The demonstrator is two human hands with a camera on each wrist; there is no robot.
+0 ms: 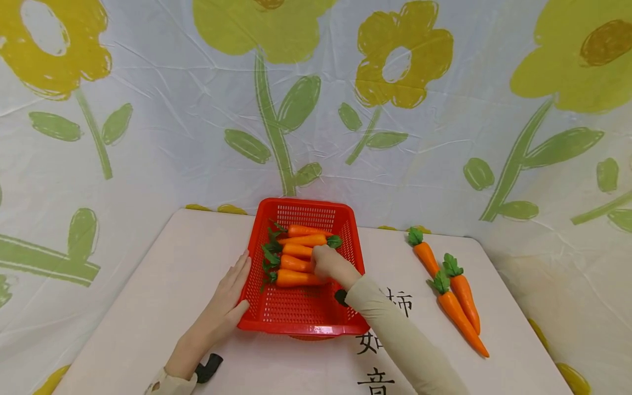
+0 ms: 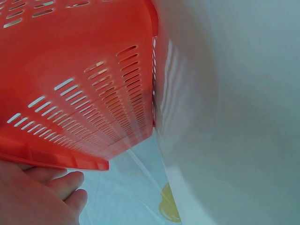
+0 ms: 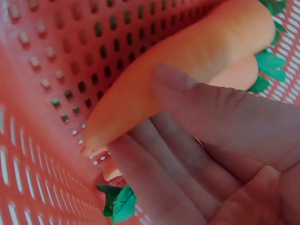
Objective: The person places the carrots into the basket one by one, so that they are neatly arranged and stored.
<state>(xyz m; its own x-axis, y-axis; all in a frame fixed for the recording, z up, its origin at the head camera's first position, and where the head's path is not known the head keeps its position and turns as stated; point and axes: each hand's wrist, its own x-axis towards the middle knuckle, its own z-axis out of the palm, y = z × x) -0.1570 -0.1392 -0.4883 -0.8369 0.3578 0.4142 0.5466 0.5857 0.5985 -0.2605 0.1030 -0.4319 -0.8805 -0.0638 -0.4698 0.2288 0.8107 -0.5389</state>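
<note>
A red plastic basket [image 1: 316, 321] stands on the table with several orange carrots inside, most with their green tops to the left. My right hand [image 1: 333, 266] reaches into it. In the right wrist view, the thumb and fingers of that hand hold a carrot [image 3: 187, 56] near its narrow end. It looks like the front carrot [image 1: 296, 278] of the row, its tip partly hidden by the hand. Along the basket's left side lies my left hand [image 1: 224, 299], its fingers fairly straight against the rim. In the left wrist view, those fingertips [image 2: 70, 183] sit beneath the rim.
Three more carrots lie on the table right of the basket: a back one [image 1: 425, 258], a right one [image 1: 465, 299] and a front one [image 1: 461, 321]. Black characters [image 1: 376, 381] mark the pale tabletop [image 1: 197, 247]. A flower-patterned cloth [image 1: 173, 164] hangs behind.
</note>
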